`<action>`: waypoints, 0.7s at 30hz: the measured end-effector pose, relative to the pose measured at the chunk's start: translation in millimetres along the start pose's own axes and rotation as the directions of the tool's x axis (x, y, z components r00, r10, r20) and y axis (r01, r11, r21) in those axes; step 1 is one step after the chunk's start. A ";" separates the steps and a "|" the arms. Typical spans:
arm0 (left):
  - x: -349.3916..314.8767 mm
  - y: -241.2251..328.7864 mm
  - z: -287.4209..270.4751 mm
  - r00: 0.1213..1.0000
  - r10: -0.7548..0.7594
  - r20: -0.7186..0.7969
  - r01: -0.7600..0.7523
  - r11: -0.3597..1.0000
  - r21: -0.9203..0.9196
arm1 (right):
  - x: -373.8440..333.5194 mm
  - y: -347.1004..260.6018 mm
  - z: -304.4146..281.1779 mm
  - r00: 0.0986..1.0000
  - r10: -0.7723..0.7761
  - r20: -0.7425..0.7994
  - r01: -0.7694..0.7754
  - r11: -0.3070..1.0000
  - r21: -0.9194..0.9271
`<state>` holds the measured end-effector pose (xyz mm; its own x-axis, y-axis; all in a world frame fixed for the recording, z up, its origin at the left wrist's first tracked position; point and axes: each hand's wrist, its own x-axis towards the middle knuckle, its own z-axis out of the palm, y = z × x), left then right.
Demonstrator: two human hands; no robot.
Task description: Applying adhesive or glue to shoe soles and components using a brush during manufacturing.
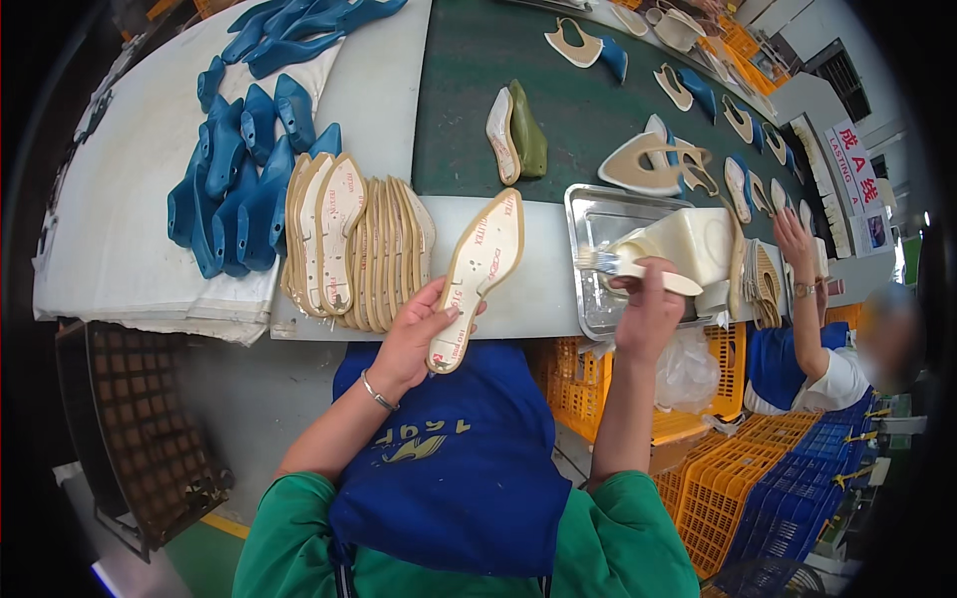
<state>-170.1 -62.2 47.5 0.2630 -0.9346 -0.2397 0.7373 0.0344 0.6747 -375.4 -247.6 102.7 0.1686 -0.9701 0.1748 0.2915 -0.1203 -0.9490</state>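
Stacked insoles are noted left of the left hand, by which one insole is gripped. Over a tray, a brush is grasped by the right hand. Brushing appears underway; steady insole support is required.

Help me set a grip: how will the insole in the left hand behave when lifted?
The insole is probably stiff: the left hand grips its narrower half, yet the wide end shows no clear droop. It's likely light, since one hand supports it. Flattish, it seems unlikely to roll.
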 end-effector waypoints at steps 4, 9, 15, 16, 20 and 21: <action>-5.1 -3.9 -0.1 0.998 -0.048 0.032 0.047 0.999 0.025 | -14.9 -6.4 45.1 0.910 -0.171 0.378 0.282 0.923 -0.262; -12.7 -0.3 1.0 0.995 -0.049 0.082 0.042 0.996 0.077 | 7.1 -3.4 73.3 0.669 -0.300 0.680 0.659 0.662 -0.357; -14.4 2.1 -9.3 0.993 -0.042 0.113 0.034 0.997 0.067 | 23.4 -0.7 71.5 0.679 -0.360 0.640 0.701 0.579 -0.417; -13.4 2.5 -10.3 0.993 -0.035 0.109 0.029 0.998 0.061 | 16.0 -5.0 71.0 0.703 -0.309 0.640 0.655 0.631 -0.415; -12.0 5.5 -9.0 0.994 -0.017 0.110 0.011 0.998 0.059 | -4.7 -21.0 79.2 0.658 -0.153 0.738 0.557 0.758 -0.340; -12.3 6.3 -8.6 0.993 -0.011 0.120 0.003 0.998 0.063 | -0.3 -18.3 79.2 0.658 -0.154 0.737 0.559 0.756 -0.341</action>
<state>-163.4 -47.5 48.6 0.1783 -0.9706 -0.1615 0.6975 0.0089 0.7166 -306.2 -228.3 140.8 0.7601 -0.4645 0.4543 -0.0066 -0.7047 -0.7094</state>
